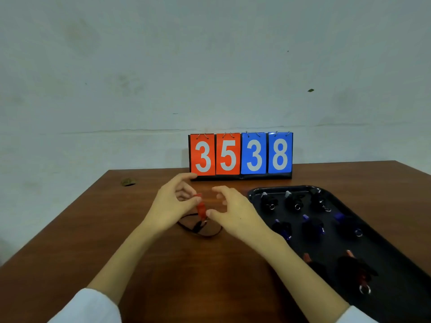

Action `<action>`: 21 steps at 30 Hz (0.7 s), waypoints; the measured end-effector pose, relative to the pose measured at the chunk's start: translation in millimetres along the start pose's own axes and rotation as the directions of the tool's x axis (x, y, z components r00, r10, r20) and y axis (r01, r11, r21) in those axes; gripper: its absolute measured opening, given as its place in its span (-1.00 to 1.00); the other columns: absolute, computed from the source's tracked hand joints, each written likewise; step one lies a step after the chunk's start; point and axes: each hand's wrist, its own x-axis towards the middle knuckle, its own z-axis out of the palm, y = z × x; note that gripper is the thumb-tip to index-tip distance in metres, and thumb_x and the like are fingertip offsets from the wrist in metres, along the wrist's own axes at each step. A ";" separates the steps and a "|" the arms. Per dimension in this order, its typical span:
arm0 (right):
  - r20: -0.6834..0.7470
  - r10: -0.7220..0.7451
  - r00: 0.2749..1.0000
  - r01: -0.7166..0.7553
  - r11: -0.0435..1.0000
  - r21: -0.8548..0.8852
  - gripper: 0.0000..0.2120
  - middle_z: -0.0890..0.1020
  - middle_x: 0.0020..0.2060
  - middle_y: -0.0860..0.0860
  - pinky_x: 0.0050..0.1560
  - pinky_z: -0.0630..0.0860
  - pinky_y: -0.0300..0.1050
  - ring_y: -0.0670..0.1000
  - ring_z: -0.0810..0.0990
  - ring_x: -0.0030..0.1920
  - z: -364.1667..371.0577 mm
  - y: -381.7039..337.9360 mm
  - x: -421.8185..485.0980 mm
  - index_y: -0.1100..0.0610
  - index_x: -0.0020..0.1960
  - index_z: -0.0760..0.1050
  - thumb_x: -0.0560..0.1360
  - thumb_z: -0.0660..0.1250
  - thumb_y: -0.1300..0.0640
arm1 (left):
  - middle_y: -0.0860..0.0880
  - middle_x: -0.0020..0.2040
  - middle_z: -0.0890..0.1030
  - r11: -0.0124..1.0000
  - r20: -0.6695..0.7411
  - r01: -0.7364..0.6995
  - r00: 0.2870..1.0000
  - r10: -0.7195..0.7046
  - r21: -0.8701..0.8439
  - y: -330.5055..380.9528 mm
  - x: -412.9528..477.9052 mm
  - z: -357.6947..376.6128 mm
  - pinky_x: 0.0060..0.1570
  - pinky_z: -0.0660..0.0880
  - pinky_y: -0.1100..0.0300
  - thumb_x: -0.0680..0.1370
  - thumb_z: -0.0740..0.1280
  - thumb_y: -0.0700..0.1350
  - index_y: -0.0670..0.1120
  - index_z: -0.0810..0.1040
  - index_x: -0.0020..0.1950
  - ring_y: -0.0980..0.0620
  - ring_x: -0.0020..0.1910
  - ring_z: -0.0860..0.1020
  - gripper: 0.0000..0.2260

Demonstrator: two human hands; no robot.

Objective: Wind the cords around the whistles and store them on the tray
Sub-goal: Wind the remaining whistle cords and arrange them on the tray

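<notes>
My left hand [173,203] pinches a red whistle [200,207] above the brown table [93,241]. Its black cord [198,229] hangs down and lies in loops on the wood below. My right hand [233,213] is just right of the whistle, thumb tip touching its lower end, fingers loosely curved. A black tray [396,306] lies at the right and holds several wound whistles: black ones [292,202] at the far row, blue ones [311,227] in the middle, red ones [354,269] nearest.
A flip scoreboard [241,155] reading 3538 stands at the table's far edge against the wall. A small hole or mark [127,182] shows in the far left of the tabletop. White sleeves cover both forearms at the bottom.
</notes>
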 end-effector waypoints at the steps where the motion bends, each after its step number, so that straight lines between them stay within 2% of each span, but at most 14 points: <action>1: 0.034 0.007 0.999 -0.007 1.000 0.016 -0.47 0.49 0.22 -0.07 0.15 0.43 -0.17 -0.08 0.48 0.19 -3.6 2.0 -1.7 -0.03 0.39 0.29 0.47 0.36 0.00 | 0.01 -0.17 0.64 0.998 -0.017 -0.016 1.000 0.015 -0.053 7.5 -1.9 1.6 -0.04 0.53 0.29 0.42 0.46 -0.19 0.12 0.45 0.22 0.14 -0.14 0.61 -0.56; 4: 0.066 -0.015 0.998 0.006 0.990 0.138 -0.69 0.63 -0.06 -0.10 0.09 0.53 -0.14 -0.14 0.58 -0.03 -14.0 8.6 -6.3 0.02 0.18 0.51 0.45 0.39 0.02 | -0.01 -0.17 0.66 0.986 -0.027 -0.041 0.999 0.037 -0.162 23.1 -7.5 9.4 -0.04 0.54 0.32 0.40 0.48 -0.19 0.04 0.50 0.21 0.11 -0.12 0.63 -0.58; 6: 0.048 -0.052 0.998 0.040 0.973 0.229 -0.82 0.63 -0.17 -0.14 0.01 0.53 -0.21 -0.18 0.58 -0.10 -20.4 9.8 -11.4 0.01 0.02 0.57 0.43 0.41 0.02 | -0.03 -0.17 0.67 0.975 -0.034 -0.049 0.999 0.042 -0.215 29.2 -10.6 14.6 -0.03 0.54 0.31 0.40 0.47 -0.20 0.00 0.52 0.21 0.09 -0.11 0.64 -0.60; 8: 0.046 -0.088 0.995 0.071 0.954 0.290 -0.83 0.63 -0.15 -0.16 -0.02 0.49 -0.29 -0.18 0.58 -0.08 -25.6 8.8 -15.3 -0.04 -0.01 0.56 0.42 0.42 0.01 | -0.03 -0.18 0.68 0.962 -0.054 -0.055 0.998 0.042 -0.268 33.1 -13.1 18.4 -0.05 0.54 0.30 0.40 0.47 -0.18 0.00 0.54 0.18 0.08 -0.11 0.64 -0.63; 11: 0.031 -0.056 0.998 0.035 0.878 0.478 -0.83 0.67 -0.12 -0.09 -0.02 0.50 -0.26 -0.15 0.61 -0.07 -30.7 5.7 -18.8 0.01 0.00 0.60 0.40 0.45 0.07 | -0.07 -0.07 0.67 0.893 -0.009 -0.016 1.000 0.013 -0.449 37.1 -17.7 23.7 0.02 0.55 0.13 0.42 0.36 0.02 -0.03 0.53 0.19 -0.02 -0.02 0.64 -0.65; 13: 0.019 0.029 0.999 -0.034 0.773 0.633 -0.81 0.69 -0.11 -0.05 -0.06 0.50 -0.21 -0.11 0.63 -0.08 -35.5 4.4 -19.0 0.05 0.02 0.61 0.40 0.44 0.10 | -0.13 0.07 0.63 0.823 0.159 0.112 0.987 -0.026 -0.557 37.1 -19.9 29.5 0.05 0.55 0.04 0.47 0.20 0.14 -0.07 0.48 0.27 -0.08 0.07 0.61 -0.55; 15: 0.010 0.106 0.994 -0.075 0.634 0.770 -0.80 0.69 -0.08 0.03 -0.02 0.55 -0.13 0.00 0.64 -0.03 -41.5 6.0 -18.3 0.09 0.04 0.60 0.41 0.42 0.14 | -0.13 0.07 0.62 0.803 0.344 0.248 0.937 -0.057 -0.542 35.3 -22.8 36.0 0.02 0.55 0.03 0.50 0.16 0.19 -0.07 0.45 0.30 -0.09 0.01 0.62 -0.52; 16: 0.011 0.140 0.990 -0.088 0.557 0.826 -0.80 0.68 -0.06 0.05 -0.01 0.56 -0.12 0.03 0.64 -0.01 -45.2 7.4 -17.6 0.11 0.03 0.60 0.41 0.41 0.16 | -0.12 -0.01 0.64 0.823 0.410 0.274 0.910 -0.055 -0.497 33.4 -24.5 38.9 -0.03 0.54 0.06 0.50 0.21 0.16 -0.07 0.45 0.30 -0.09 -0.10 0.62 -0.54; 18: 0.031 0.182 0.983 -0.101 0.389 0.916 -0.83 0.68 -0.05 0.08 0.03 0.56 -0.09 0.05 0.64 0.02 -53.2 10.7 -16.0 0.15 0.03 0.58 0.44 0.38 0.19 | -0.09 -0.24 0.60 0.885 0.488 0.262 0.872 -0.046 -0.385 27.7 -27.4 43.0 -0.27 0.46 0.16 0.53 0.31 -0.02 -0.09 0.47 0.25 0.01 -0.38 0.50 -0.68; 19: 0.039 0.195 0.980 -0.099 0.309 0.946 -0.85 0.68 -0.08 0.08 0.04 0.56 -0.08 0.05 0.65 0.01 -57.1 12.9 -14.7 0.16 0.01 0.58 0.45 0.36 0.20 | -0.07 -0.34 0.54 0.894 0.499 0.261 0.865 -0.050 -0.365 24.0 -27.1 44.1 -0.39 0.36 0.20 0.54 0.31 -0.11 -0.12 0.50 0.20 0.06 -0.48 0.40 -0.75; 21: 0.020 0.226 0.974 -0.067 0.206 0.976 -0.88 0.68 -0.15 0.07 -0.02 0.59 -0.08 0.05 0.67 -0.04 -65.7 18.0 -12.5 0.18 -0.01 0.56 0.48 0.34 0.17 | -0.05 -0.47 0.41 0.865 0.493 0.323 0.864 -0.104 -0.384 18.5 -24.5 42.1 -0.51 0.22 0.22 0.56 0.28 -0.18 -0.20 0.56 0.08 0.09 -0.56 0.26 -0.85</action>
